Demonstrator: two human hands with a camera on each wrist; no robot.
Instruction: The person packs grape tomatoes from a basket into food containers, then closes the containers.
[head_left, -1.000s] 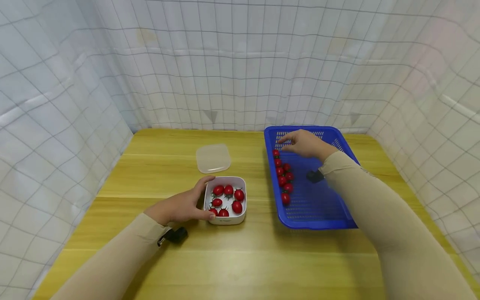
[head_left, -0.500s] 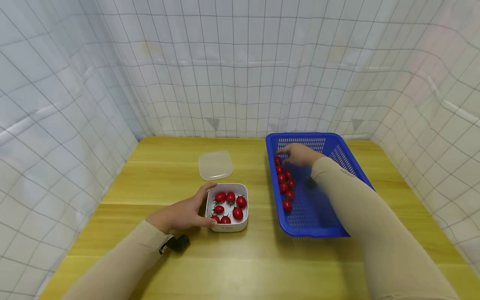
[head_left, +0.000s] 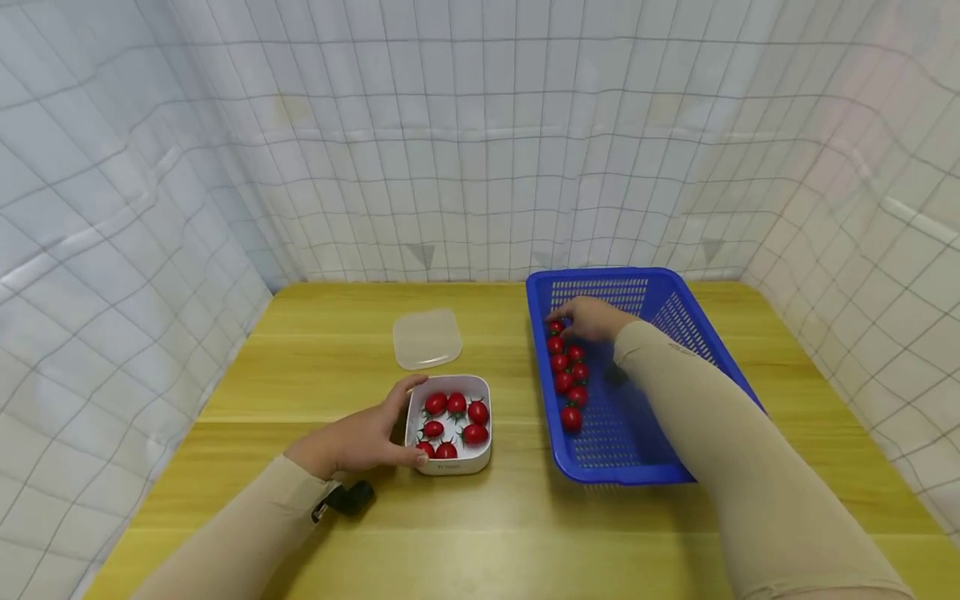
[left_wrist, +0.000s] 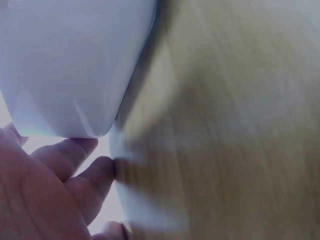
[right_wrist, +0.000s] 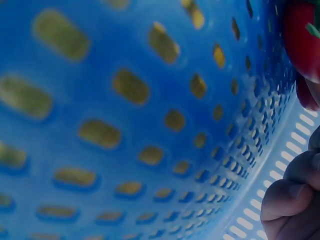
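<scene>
My left hand (head_left: 360, 437) holds the white plastic food container (head_left: 453, 467) from its left side, thumb at the front corner and a finger at the back one. In the left wrist view, fingertips (left_wrist: 82, 145) meet the container wall (left_wrist: 75, 65). Several red cherry tomatoes (head_left: 457, 404) with green stems lie inside it. Over in the blue basket (head_left: 622, 475), my right hand (head_left: 592, 319) pinches the rearmost cherry tomato (head_left: 557, 328) between thumb and index finger. The right wrist view shows a tomato (right_wrist: 302, 40) beside the fingers, partly cut off by the frame edge.
Several more tomatoes (head_left: 564, 382) line the basket's left wall. A translucent square lid (head_left: 427, 339) lies flat behind the container on the wooden table (head_left: 480, 542). White checked curtains (head_left: 480, 167) hang around the back and sides.
My right hand has come down from above the basket onto the rearmost tomato. One tomato at the container's right has rolled onto its side. My left hand keeps its hold.
</scene>
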